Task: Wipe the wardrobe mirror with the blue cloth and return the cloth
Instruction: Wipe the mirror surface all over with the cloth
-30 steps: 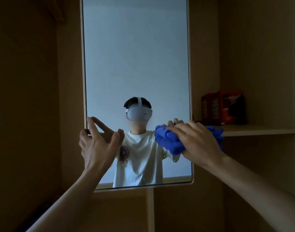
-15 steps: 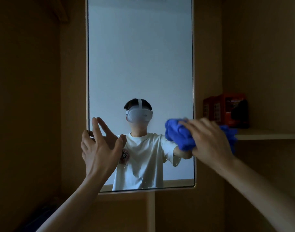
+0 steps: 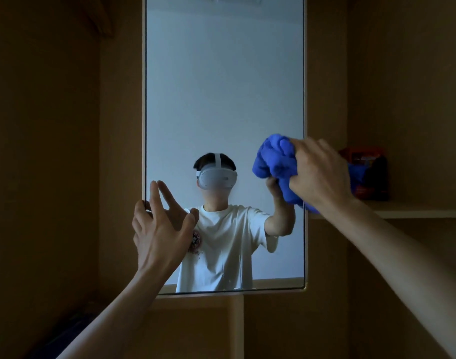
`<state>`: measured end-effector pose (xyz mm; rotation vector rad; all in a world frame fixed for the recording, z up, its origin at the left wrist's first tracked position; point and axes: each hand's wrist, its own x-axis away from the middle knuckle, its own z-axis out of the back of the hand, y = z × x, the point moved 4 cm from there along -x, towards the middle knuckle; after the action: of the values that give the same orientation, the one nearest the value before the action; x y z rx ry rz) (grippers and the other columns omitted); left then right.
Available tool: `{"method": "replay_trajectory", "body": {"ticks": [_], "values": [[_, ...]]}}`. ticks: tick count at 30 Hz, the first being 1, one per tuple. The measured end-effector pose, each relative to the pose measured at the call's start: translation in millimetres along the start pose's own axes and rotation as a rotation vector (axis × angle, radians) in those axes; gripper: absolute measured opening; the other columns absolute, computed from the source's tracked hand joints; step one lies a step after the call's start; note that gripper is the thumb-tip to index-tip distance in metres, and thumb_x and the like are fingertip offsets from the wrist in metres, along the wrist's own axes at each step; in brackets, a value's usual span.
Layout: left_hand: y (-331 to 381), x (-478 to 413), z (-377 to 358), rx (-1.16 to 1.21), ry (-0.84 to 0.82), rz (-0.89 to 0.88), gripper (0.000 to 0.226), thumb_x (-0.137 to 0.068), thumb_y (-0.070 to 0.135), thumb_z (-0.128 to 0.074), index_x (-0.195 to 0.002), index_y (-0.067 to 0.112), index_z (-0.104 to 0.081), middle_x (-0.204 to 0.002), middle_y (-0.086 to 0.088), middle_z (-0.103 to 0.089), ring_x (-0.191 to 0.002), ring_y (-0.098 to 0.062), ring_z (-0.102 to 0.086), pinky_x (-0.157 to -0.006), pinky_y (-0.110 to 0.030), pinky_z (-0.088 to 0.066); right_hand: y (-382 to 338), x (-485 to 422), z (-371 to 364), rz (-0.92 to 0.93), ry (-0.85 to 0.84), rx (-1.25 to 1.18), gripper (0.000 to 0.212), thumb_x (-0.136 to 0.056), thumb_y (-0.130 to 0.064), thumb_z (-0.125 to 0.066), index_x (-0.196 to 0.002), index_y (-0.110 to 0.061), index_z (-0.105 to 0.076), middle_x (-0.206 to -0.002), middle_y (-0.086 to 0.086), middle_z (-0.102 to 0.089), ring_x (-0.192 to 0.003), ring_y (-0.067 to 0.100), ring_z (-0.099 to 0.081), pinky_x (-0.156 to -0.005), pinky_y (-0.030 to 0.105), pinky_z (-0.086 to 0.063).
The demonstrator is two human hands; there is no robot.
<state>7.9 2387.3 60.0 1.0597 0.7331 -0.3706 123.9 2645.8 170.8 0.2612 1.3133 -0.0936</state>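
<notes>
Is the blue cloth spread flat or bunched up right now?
Bunched up. The blue cloth bulges in rounded folds from the right hand, whose fingers curl round it at the right edge of the mirror.

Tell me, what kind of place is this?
Most likely the inside of a wooden wardrobe at home: a tall mirror with a blue cloth held against it sits between brown wooden panels, and a shelf beside it holds a red box.
</notes>
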Motion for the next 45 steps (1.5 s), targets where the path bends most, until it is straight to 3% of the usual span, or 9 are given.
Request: {"method": "replay_trajectory", "body": {"ticks": [6,13,25,32,35,37,39,41,45], "values": [[-4.2,-3.0,4.7,-0.006,0.006,0.001,0.103,-0.091,0.054,-0.066,-0.162,0.031,0.004,-0.16,-0.016,-0.021,-0.148,-0.037,-0.021,-0.115,-0.064,-0.03,-32.2,74.0,-27.2,0.014,-0.153,-0.129,0.048,-0.072,-0.01,-0.077,-0.118,-0.01,-0.06,-0.101,0.007,-0.062,-0.088,0.027,-0.061,-0.066,0.036,-0.05],[-6.8,-18.5,16.3,0.002,-0.059,0.042,0.114,-0.083,0.068,-0.057,-0.163,0.019,0.009,-0.154,-0.015,-0.022,-0.143,-0.039,-0.023,-0.113,-0.057,-0.033,5.0,6.2,-9.0,-0.374,0.09,-0.148,0.022,-0.095,-0.029,-0.056,-0.099,-0.008,-0.053,-0.092,0.009,-0.055,-0.075,0.025,-0.059,-0.058,0.038,-0.045],[-27.9,-35.9,20.0,0.091,-0.091,0.009,0.088,-0.093,0.053,-0.063,-0.161,0.025,-0.014,-0.149,-0.011,-0.032,-0.14,-0.031,-0.029,-0.109,-0.054,-0.037,-36.8,14.1,-23.8,-0.491,0.25,-0.055,0.026,-0.079,-0.013,-0.067,-0.1,-0.004,-0.054,-0.098,0.015,-0.054,-0.087,0.033,-0.056,-0.061,0.035,-0.036],[-29.3,-42.7,25.8,0.26,-0.136,0.092,0.073,-0.088,0.053,-0.037,-0.157,0.03,-0.027,-0.135,-0.006,-0.041,-0.129,-0.029,-0.041,-0.111,-0.054,-0.038,-113.5,3.5,-36.3,-0.457,0.178,-0.228,0.03,-0.075,-0.012,-0.063,-0.104,-0.009,-0.056,-0.102,0.009,-0.05,-0.09,0.032,-0.055,-0.058,0.037,-0.042],[-31.5,-45.2,32.7,0.409,-0.16,0.122,0.073,-0.087,0.059,-0.03,-0.141,0.013,-0.051,-0.127,-0.019,-0.057,-0.119,-0.035,-0.055,-0.106,-0.058,-0.045,-164.9,-5.0,-42.8,-0.35,0.147,-0.291,0.034,-0.069,-0.005,-0.065,-0.102,-0.008,-0.057,-0.099,0.009,-0.05,-0.087,0.033,-0.056,-0.056,0.033,-0.033],[-32.6,-45.8,37.4,0.521,-0.189,0.123,0.065,-0.086,0.058,-0.029,-0.105,0.003,-0.059,-0.101,-0.019,-0.065,-0.096,-0.034,-0.06,-0.09,-0.052,-0.052,-201.3,-6.8,-48.9,-0.231,0.115,-0.328,0.038,-0.067,-0.003,-0.066,-0.104,-0.007,-0.059,-0.095,0.009,-0.052,-0.083,0.031,-0.057,-0.054,0.031,-0.033],[-34.1,-46.3,42.3,0.61,-0.186,0.125,0.046,-0.089,0.05,-0.03,-0.086,0.013,-0.056,-0.08,-0.01,-0.055,-0.075,-0.026,-0.049,-0.068,-0.036,-0.047,-230.5,-4.5,-55.7,-0.114,0.075,-0.358,0.039,-0.068,-0.005,-0.07,-0.105,-0.008,-0.06,-0.094,0.007,-0.055,-0.081,0.028,-0.058,-0.055,0.029,-0.033],[-39.1,-48.9,42.5,0.69,-0.185,0.15,0.054,-0.1,0.043,-0.025,-0.073,0.014,-0.062,-0.067,-0.003,-0.06,-0.064,-0.023,-0.057,-0.053,-0.021,-0.05,-245.2,1.1,-62.1,-0.031,0.032,-0.374,0.035,-0.072,-0.011,-0.072,-0.104,-0.011,-0.058,-0.092,0.004,-0.055,-0.081,0.024,-0.058,-0.059,0.028,-0.033],[-48.4,-50.0,38.0,0.762,-0.215,0.143,0.073,-0.109,0.052,-0.014,-0.07,0.055,-0.076,-0.073,0.017,-0.077,-0.073,0.005,-0.072,-0.058,-0.015,-0.055,-240.5,11.2,-59.8,0.085,-0.085,-0.484,0.027,-0.07,-0.006,-0.061,-0.092,-0.018,-0.051,-0.081,-0.005,-0.048,-0.068,0.015,-0.046,-0.057,0.022,-0.029]]}}
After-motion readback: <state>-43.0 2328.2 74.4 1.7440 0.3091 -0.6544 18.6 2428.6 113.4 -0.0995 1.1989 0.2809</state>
